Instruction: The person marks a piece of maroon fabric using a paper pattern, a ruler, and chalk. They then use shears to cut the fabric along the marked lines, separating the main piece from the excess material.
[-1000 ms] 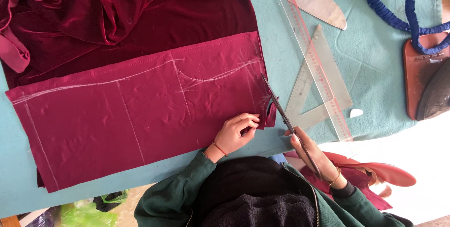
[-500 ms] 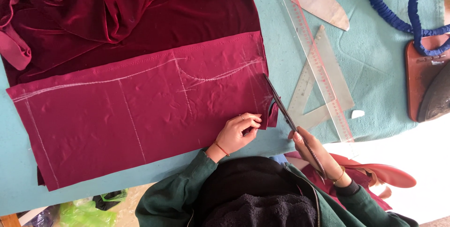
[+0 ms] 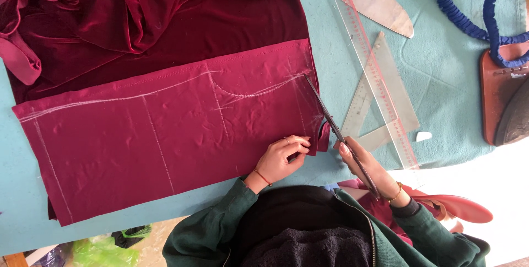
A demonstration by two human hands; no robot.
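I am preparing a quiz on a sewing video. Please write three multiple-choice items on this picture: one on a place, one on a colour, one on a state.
1. Where do the clear rulers lie?
A. on the cloth
B. on the teal table, to the right of the cloth in the picture
C. on the floor

2. What colour are the lines drawn on the cloth?
A. white
B. black
C. yellow

3. What does the right hand do?
A. rests empty
B. holds a ruler
C. holds scissors at the cloth edge

Answers:
1 B: the rulers lie on the bare table, beside the cloth.
2 A: pale chalk lines cross the crimson cloth.
3 C: the fingers grip the scissors, the blades lie along the cloth's edge, and the left hand presses the cloth nearby.
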